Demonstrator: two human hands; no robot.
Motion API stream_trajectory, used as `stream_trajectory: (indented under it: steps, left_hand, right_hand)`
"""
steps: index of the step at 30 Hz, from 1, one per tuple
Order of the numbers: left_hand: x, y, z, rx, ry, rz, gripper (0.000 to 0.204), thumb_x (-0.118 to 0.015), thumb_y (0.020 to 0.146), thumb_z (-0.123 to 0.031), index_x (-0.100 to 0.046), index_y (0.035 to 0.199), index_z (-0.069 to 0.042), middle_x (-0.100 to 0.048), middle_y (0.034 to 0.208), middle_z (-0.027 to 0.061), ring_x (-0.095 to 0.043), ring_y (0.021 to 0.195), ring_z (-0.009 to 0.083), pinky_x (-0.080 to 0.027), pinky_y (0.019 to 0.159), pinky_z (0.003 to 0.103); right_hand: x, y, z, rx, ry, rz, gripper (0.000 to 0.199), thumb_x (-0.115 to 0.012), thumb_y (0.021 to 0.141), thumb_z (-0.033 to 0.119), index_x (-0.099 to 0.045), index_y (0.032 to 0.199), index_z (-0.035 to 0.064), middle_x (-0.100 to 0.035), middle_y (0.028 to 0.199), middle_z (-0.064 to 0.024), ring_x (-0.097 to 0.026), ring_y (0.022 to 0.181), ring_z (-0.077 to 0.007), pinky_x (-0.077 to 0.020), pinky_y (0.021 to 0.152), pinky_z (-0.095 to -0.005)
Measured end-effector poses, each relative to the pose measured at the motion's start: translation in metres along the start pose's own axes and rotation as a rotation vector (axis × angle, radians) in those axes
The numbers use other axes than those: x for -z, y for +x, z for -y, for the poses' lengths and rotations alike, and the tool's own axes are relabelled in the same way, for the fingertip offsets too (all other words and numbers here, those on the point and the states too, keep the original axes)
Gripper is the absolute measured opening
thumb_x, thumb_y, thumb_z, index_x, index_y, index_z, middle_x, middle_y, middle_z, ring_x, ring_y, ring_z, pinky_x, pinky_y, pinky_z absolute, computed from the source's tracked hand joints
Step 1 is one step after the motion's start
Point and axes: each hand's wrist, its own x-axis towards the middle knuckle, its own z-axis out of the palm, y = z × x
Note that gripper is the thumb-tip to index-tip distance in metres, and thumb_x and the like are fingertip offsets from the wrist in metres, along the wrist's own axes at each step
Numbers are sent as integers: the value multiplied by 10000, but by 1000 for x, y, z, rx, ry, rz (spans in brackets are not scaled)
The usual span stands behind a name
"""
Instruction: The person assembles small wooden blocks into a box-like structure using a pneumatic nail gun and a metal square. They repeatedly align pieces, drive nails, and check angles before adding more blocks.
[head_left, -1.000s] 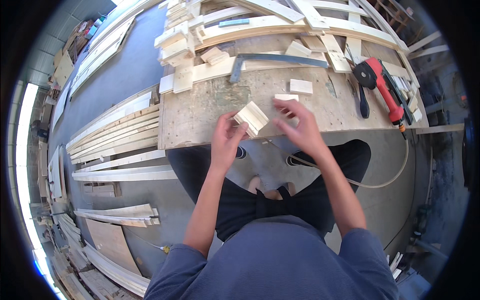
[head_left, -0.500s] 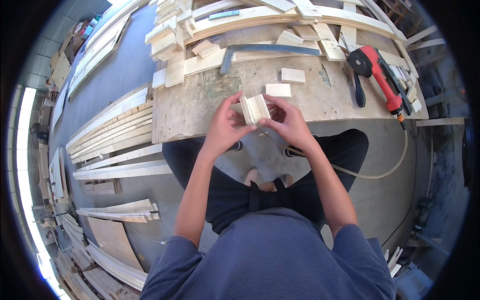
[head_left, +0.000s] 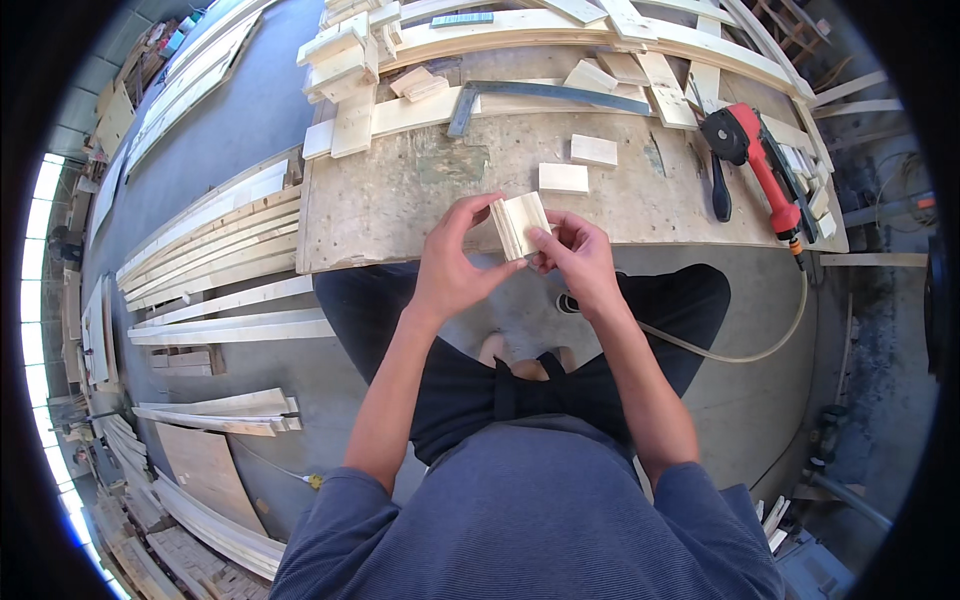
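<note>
One small, layered-looking wooden piece [head_left: 524,222] is held at the near edge of the workbench [head_left: 400,215]. The left hand [head_left: 450,265] spans its left side between thumb and fingertips; the right hand [head_left: 580,260] pinches its right side, thumb on top. Just beyond, the bench bears two loose blocks [head_left: 564,179], then a metal square [head_left: 560,91] and, rightward, a red air tool [head_left: 765,175].

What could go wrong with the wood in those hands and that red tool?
The held wood might slip from the left hand and right hand: it's by the table's front edge, so it could drop to the floor.

The hose runs from the red tool past the right leg; a moving leg might snag it and perhaps tug the tool.
</note>
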Motion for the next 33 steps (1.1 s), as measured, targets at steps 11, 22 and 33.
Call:
stream_trajectory:
  steps: [11, 22, 33]
  left_hand:
    - [6, -6, -3, 94, -107, 20, 913, -1032, 794, -126, -565, 1572, -29, -655, 1526, 150, -684, 1399, 291, -585, 1174, 453]
    - [11, 25, 27, 159, 157, -13, 918, -1028, 816, -272, -581, 1598, -95, -708, 1467, 175, -703, 1364, 325, -593, 1137, 452]
    - [17, 29, 32, 105, 266, 146, 852, -965, 848, -153, -589, 1610, -98, -734, 1466, 178, -718, 1343, 335, -562, 1150, 446]
  right_hand:
    - [3, -2, -2, -14, -62, 50, 437, -824, 1070, 237, -728, 1374, -63, -758, 900, -48, -696, 757, -98, -570, 686, -278]
    - [63, 52, 43, 624, -1144, -50, 481, -869, 879, 113, -749, 1344, 90, -720, 1355, -128, -638, 1227, -372, -548, 1052, -462]
    - [38, 33, 30, 451, -789, -263, 197, -729, 1060, 132, -768, 1181, -18, -798, 999, -221, -779, 888, -393, -619, 824, -443]
